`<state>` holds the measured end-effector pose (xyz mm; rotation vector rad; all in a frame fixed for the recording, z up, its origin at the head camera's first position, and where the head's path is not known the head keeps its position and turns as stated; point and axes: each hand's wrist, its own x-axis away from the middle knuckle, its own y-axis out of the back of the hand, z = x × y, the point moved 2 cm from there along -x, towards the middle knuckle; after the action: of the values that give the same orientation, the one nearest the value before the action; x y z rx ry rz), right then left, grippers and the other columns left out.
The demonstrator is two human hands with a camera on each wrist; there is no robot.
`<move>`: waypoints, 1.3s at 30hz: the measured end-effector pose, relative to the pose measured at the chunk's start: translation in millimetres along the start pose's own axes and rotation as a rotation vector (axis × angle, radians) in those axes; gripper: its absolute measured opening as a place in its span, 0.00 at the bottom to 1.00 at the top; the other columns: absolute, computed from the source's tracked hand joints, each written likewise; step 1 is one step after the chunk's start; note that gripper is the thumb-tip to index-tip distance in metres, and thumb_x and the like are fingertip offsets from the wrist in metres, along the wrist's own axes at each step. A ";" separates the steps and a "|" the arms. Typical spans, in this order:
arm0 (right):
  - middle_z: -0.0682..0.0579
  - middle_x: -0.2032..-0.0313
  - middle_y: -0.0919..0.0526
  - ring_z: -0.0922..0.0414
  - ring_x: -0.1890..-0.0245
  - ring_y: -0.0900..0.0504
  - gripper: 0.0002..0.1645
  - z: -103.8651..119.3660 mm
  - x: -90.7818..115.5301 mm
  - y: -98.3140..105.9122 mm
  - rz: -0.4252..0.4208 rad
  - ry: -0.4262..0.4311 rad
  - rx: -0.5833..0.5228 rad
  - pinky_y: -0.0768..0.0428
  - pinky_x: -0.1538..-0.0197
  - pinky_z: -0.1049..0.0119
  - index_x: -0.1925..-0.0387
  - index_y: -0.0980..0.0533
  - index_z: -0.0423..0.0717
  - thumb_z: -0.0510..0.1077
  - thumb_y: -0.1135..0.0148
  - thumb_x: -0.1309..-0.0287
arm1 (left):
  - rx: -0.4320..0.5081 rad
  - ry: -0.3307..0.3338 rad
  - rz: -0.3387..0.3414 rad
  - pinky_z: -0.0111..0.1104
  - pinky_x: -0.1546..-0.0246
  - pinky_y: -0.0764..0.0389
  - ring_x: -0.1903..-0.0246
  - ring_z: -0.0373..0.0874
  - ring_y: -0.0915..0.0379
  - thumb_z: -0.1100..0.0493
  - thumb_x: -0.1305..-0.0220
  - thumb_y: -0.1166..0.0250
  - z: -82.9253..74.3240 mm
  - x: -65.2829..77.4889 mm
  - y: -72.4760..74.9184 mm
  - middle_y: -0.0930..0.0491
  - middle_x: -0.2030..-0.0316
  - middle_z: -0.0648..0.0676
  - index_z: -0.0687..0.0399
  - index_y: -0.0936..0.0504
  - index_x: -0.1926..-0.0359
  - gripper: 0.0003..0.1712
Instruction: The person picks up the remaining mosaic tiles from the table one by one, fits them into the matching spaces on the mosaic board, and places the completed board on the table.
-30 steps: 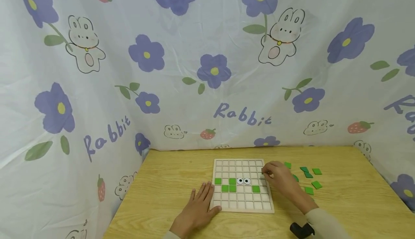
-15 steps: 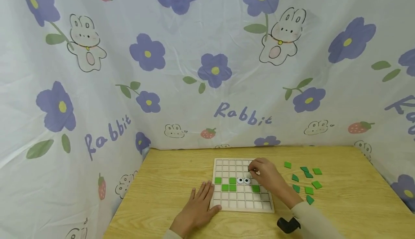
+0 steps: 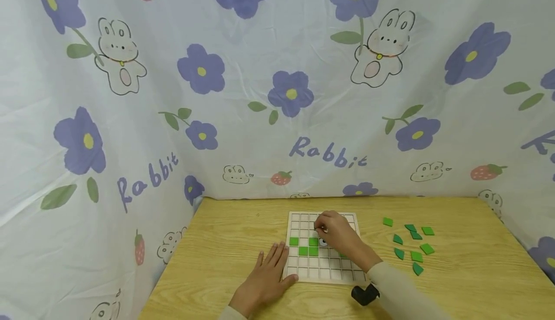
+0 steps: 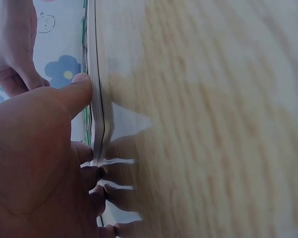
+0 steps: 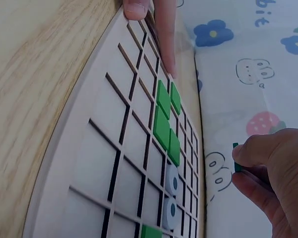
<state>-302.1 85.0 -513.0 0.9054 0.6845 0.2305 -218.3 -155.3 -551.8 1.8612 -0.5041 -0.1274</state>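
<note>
A pale wooden grid board (image 3: 303,274) lies on the table, with several bright green square tiles (image 3: 308,251) set in its cells. Two white eye tiles (image 5: 171,212) sit side by side in the right wrist view; in the head view my right hand mostly covers them. Between thumb and fingers, my right hand (image 3: 340,235) pinches a small dark green tile (image 5: 236,157), seen nearly edge-on, above the board's upper middle cells. My left hand (image 3: 266,281) rests with straight, spread fingers at the board's left edge, its thumb at the near left corner.
Right of the board lie loose tiles: bright green squares (image 3: 427,248) and dark green curved-edge pieces (image 3: 399,253). A black angled object (image 3: 364,294) shows beside the right sleeve. A printed curtain (image 3: 243,117) stands behind the wooden table (image 3: 225,238).
My right hand has moved left across the board from its right edge, carrying the dark green tile, and uncovered loose tiles at the right. The left hand stays in place.
</note>
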 end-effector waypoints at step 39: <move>0.52 0.58 0.12 0.53 0.55 0.14 0.03 10.1 -37.7 -74.0 0.181 -0.084 -0.022 0.12 0.50 0.58 0.60 0.11 0.42 0.38 0.29 0.31 | -0.036 0.008 0.001 0.64 0.18 0.52 0.14 0.57 0.59 0.30 0.19 0.51 1.6 0.1 -2.0 0.55 0.13 0.58 0.56 0.50 0.14 0.50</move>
<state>-331.6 16.0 -550.0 0.9519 0.5217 0.3583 -218.2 -156.2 -554.1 1.8260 -0.4946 -0.1275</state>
